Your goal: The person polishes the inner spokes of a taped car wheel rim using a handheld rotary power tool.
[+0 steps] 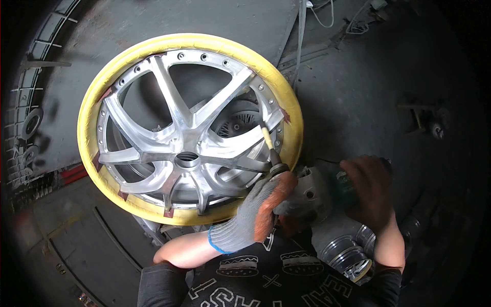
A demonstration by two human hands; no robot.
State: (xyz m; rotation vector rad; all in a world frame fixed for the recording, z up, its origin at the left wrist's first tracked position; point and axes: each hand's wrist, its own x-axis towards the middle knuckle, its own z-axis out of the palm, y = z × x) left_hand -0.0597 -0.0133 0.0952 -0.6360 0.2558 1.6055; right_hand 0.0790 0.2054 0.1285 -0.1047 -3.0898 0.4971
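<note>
A large silver alloy wheel (190, 136) with several spokes stands in front of me, its outer lip wrapped in yellow tape (88, 115). Dark red pieces of tape sit at the spoke ends. My left hand (255, 207), in a grey and orange glove with a blue cuff, is closed around the front of a die grinder (308, 189). My right hand (369, 192) grips the tool's dark green rear body. From the grinder's nose a pale yellow cylindrical tip (267, 137) reaches a spoke at the wheel's right side; whether it touches is unclear.
Below my right arm, more wheels (350, 258) lie on the floor. Behind the big wheel's spokes another dark wheel (236, 125) shows. A metal rack (30, 92) runs along the far left, and white cables (327, 18) hang at the top.
</note>
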